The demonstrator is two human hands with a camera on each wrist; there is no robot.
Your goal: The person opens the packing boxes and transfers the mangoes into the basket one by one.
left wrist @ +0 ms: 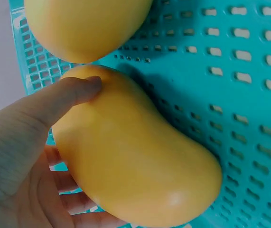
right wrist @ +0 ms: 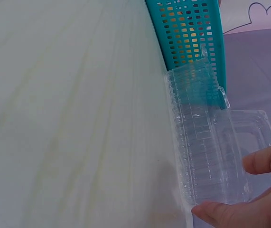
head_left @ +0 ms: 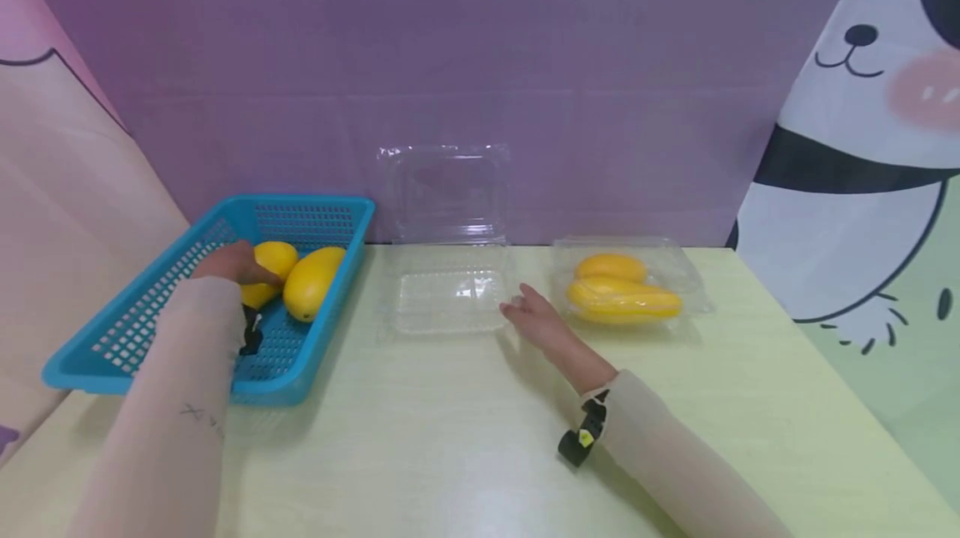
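Observation:
In the left wrist view, a yellow mango (left wrist: 135, 147) lies in the blue plastic basket (head_left: 337, 355). My left hand (left wrist: 26, 156) grips it, thumb on its upper end and fingers curled round its side. A second mango (head_left: 313, 281) rests beside it in the same basket. At the centre of the table stands a clear plastic clamshell box (head_left: 450, 305), its lid (head_left: 450, 192) raised at the back. My right hand (head_left: 542, 326) is at the box's right edge, thumb and a finger spread apart; whether it touches the rim is hard to tell.
To the right sits another clear clamshell box (head_left: 693, 288) holding two mangoes (head_left: 622, 298). A purple backdrop (head_left: 465, 38) rises behind the pale table (head_left: 420, 438). The basket stands at the table's left side.

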